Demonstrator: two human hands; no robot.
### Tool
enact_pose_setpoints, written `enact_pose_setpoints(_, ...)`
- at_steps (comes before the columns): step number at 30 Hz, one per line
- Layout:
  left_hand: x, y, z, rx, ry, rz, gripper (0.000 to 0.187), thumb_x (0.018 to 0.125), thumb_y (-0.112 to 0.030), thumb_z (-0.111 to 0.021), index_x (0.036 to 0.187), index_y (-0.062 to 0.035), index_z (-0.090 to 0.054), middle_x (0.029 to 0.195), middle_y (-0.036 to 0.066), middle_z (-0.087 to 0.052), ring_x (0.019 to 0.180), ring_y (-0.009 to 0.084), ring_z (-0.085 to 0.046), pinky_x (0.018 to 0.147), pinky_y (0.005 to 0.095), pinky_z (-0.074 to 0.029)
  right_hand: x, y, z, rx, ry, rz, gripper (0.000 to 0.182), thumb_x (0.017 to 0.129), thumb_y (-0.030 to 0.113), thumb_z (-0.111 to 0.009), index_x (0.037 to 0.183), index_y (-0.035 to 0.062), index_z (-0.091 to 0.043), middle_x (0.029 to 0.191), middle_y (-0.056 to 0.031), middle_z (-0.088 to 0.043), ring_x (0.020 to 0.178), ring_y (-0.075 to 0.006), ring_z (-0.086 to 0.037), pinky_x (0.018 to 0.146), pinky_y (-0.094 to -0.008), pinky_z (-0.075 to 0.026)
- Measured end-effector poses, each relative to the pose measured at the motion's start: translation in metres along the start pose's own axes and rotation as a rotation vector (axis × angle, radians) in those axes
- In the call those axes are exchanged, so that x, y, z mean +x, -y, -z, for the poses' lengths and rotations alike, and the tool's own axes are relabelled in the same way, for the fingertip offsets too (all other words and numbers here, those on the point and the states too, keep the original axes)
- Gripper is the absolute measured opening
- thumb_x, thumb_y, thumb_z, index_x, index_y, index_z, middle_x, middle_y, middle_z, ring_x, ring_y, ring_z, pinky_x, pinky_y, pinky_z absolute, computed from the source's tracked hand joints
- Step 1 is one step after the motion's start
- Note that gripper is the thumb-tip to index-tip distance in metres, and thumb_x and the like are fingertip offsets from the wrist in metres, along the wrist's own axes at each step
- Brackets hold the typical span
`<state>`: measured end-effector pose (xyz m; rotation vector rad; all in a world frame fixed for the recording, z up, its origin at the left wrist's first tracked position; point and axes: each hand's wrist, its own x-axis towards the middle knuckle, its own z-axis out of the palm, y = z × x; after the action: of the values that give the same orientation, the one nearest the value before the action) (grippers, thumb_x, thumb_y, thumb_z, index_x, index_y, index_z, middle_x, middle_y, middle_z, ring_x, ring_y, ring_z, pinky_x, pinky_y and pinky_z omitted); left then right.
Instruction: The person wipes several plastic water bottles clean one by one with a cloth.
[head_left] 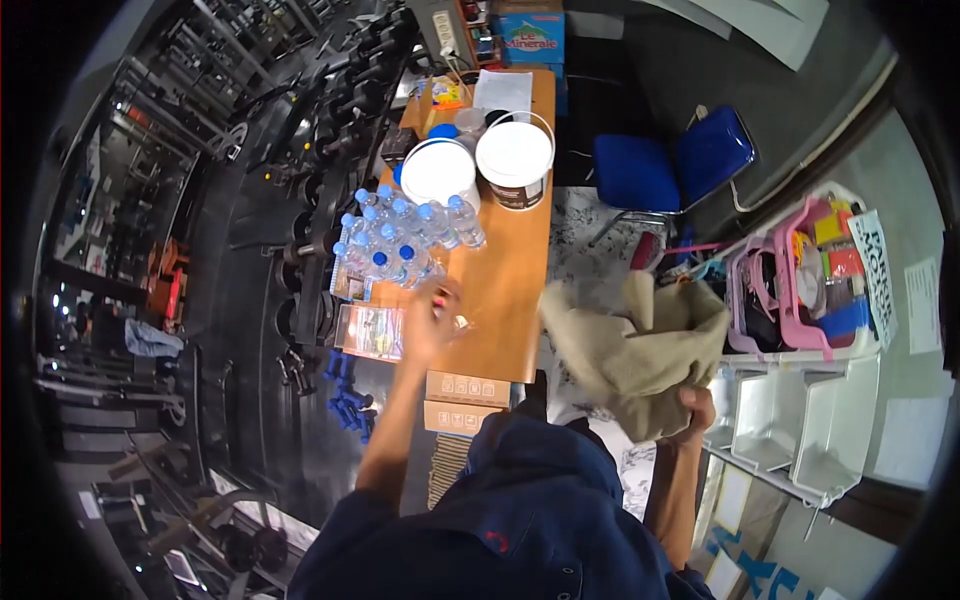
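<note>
Right hand: closed on one gathered edge of the khaki cloth; right hand (697, 408) sits low on it, which probably lets the loose folds flop freely.
Khaki cloth (640, 345): up off the floor, in the gap between table and pink basket; its near tip blurs by the table's edge, contact unclear to me.
Left hand: fingers curled, left hand (430, 325) over the table (510, 300), just beside the bottles; too blurred to tell whether it grips anything.
Bottles (405, 232): upright, bunched toward the table's left side, perhaps to spare bare wood.
White tubs (515, 155): lidded, behind the bottles, seemingly parked out of the way.
Pink basket (808, 290): on the right, packed with small goods.
</note>
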<state>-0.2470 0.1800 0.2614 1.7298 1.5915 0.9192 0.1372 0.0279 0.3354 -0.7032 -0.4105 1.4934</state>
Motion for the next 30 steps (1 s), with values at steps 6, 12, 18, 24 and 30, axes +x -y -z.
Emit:
enact_pose_setpoints(6,0.093,0.121,0.035,0.598,-0.167,0.144,0.044,0.091,-0.021,-0.079,0.124,0.0018,-0.060,0.114,0.029,-0.072,0.100,0.0501,-0.071,0.084,0.0567,-0.058,0.023,0.022,-0.016,0.168,-0.336,0.115,0.064,0.088,0.034,-0.059,0.143,0.0015,-0.058,0.139,-0.0165,-0.065,0.128,-0.0344,-0.063,0.111,-0.0495,-0.049)
enact_pose_setpoints(12,0.124,0.155,0.015,0.629,-0.028,0.173,0.051,0.089,-0.028,-0.082,0.123,0.0020,-0.059,0.108,0.031,-0.073,0.099,0.0513,-0.071,0.084,0.0570,-0.058,0.020,0.014,0.005,0.157,-0.330,0.279,0.058,0.093,0.035,-0.062,0.142,0.0059,-0.058,0.138,-0.0142,-0.064,0.126,-0.0348,-0.063,0.109,-0.0509,-0.051)
enact_pose_setpoints(18,0.101,0.092,-0.019,0.505,0.136,-0.053,0.041,0.089,-0.022,-0.081,0.113,0.0016,-0.058,0.096,0.027,-0.073,0.092,0.0469,-0.072,0.079,0.0528,-0.057,0.033,0.005,0.003,0.136,-0.327,-0.010,0.054,0.098,0.023,-0.065,0.148,0.0060,-0.053,0.144,-0.0170,-0.062,0.132,-0.0345,-0.061,0.114,-0.0511,-0.050)
enact_pose_setpoints(24,0.053,-0.071,0.016,0.134,0.598,-0.226,0.036,0.088,-0.025,-0.085,0.108,-0.0023,-0.065,0.091,0.015,-0.072,0.078,0.0341,-0.069,0.074,0.0459,-0.054,0.036,0.014,0.021,-0.082,-0.382,-0.008,0.058,0.095,0.017,-0.066,0.148,-0.0012,-0.053,0.139,-0.0189,-0.066,0.126,-0.0347,-0.065,0.111,-0.0492,-0.051)
enact_pose_setpoints(30,0.033,-0.183,0.028,-0.157,0.991,-0.622,0.031,0.088,-0.025,-0.084,0.112,-0.0081,-0.075,0.103,0.006,-0.072,0.094,0.0263,-0.066,0.086,0.0391,-0.053,0.020,-0.009,0.046,-0.334,-0.072,-0.087,0.088,0.084,0.028,-0.083,0.155,-0.0025,-0.043,0.140,-0.0179,-0.063,0.132,-0.0338,-0.061,0.113,-0.0429,-0.049)
